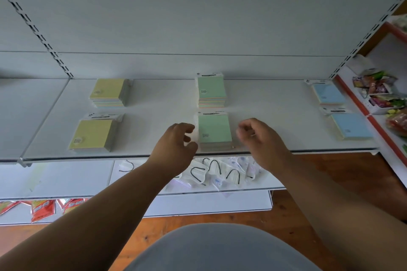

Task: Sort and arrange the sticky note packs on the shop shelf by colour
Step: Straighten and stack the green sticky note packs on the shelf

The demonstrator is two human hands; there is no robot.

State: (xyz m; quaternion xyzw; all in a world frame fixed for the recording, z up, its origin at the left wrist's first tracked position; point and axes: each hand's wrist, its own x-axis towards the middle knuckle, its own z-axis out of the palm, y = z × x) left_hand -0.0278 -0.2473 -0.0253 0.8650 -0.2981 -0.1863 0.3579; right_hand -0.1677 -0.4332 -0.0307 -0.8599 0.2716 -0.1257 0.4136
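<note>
Six sticky note stacks lie on the white shelf (154, 116) in three columns. Yellow packs sit at the left, one at the back (109, 91) and one at the front (92, 135). Green packs fill the middle, back (211, 90) and front (214, 130). Blue packs are at the right, back (328, 93) and front (350, 125). My left hand (176, 145) hovers with loosely curled fingers at the left edge of the front green pack, by its clear wrapper. My right hand (259, 138) is just right of that pack, fingers loosely curled, holding nothing.
A lower shelf under my arms holds white face masks (220, 171) in bags, and red sachets (41, 208) lie lower left. A neighbouring rack at the right carries a white basket of snack packets (378, 94). The floor is wooden.
</note>
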